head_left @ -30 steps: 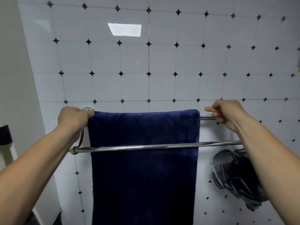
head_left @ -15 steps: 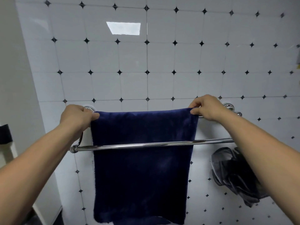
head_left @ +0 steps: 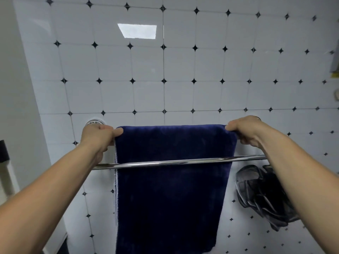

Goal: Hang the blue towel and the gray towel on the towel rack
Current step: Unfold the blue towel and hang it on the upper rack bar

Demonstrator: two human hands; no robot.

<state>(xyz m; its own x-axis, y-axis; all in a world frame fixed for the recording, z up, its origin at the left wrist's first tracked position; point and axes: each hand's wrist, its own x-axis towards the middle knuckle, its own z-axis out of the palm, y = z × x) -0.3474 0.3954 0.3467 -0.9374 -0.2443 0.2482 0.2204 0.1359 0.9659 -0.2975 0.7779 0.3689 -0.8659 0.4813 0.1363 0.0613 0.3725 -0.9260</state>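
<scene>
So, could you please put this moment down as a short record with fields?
blue towel: draped over the rear bar, hanging behind the front bar
left hand: pinching the towel's top left corner
right hand: pinching the top right corner
gray towel: not in view
dark mesh item: hanging low on the right
wall: white tiles, black diamonds

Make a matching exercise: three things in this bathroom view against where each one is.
Things:
1. blue towel
2. left hand
3. dark mesh pouf

Places:
a. pinching the towel's top left corner
b. low on the tiled wall, right of the towel
c. draped over the back rail, hanging behind the front rail

Pairs: 1-c, 2-a, 3-b
</scene>
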